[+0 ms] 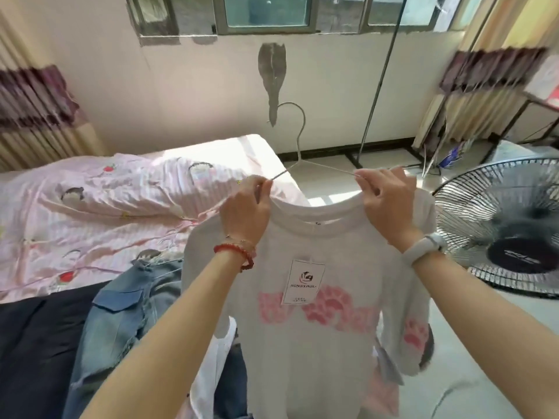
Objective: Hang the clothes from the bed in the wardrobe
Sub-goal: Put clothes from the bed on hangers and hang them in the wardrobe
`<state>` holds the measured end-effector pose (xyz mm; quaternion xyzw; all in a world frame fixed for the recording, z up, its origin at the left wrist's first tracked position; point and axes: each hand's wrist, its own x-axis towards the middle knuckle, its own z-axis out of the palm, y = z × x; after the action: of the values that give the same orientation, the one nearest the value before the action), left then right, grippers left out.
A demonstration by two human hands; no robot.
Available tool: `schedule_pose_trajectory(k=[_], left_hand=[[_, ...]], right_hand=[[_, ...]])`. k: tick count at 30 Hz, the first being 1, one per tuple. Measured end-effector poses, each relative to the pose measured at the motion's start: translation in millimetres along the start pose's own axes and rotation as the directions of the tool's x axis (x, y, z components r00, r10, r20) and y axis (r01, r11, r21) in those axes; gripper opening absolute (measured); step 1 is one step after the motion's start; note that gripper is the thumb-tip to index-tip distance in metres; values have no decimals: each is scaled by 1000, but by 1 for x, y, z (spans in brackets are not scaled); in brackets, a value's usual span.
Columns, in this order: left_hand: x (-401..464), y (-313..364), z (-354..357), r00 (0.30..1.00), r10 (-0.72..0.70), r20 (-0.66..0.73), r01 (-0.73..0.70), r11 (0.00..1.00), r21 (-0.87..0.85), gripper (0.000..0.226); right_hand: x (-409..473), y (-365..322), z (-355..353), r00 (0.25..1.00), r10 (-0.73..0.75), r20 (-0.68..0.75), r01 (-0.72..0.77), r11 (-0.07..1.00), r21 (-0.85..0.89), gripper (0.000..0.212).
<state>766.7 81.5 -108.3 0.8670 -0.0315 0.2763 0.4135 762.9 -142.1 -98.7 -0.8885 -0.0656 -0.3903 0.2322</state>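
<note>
Here both hands (245, 207) (383, 197) pinch the hanger (298, 152) inside the shirt (308, 328) collar.

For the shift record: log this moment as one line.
left hand: grips shirt shoulder | right hand: grips other shoulder | white shirt: on wire hanger, held up | jeans: on bed

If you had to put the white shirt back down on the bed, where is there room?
The free patch is the pink bedding, between the wall and the jeans. The dark cover left of the jeans looks bare too. It is crowded near the bed's edge, where the jeans and a white garment lie. Both the left hand and the right hand hold the shirt on its hanger.
</note>
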Motion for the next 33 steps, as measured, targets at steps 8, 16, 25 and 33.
schedule_pose_trajectory(k=[8, 16, 25, 33], left_hand=[[135, -93, 113, 980, -181, 79, 161, 963, 217, 26], [57, -233, 236, 829, -415, 375, 126, 792, 597, 47], [-50, -313, 253, 522, -690, 502, -21, 577, 816, 63], [-41, -313, 252, 469, -708, 528, -43, 578, 815, 60]], right_hand=[[108, 78, 175, 950, 37, 310, -10, 996, -87, 24], [69, 166, 368, 658, 245, 712, -72, 962, -265, 28], [-40, 217, 421, 577, 169, 799, -158, 983, -93, 46], [-133, 215, 370, 288, 176, 941, 132, 966, -221, 49]])
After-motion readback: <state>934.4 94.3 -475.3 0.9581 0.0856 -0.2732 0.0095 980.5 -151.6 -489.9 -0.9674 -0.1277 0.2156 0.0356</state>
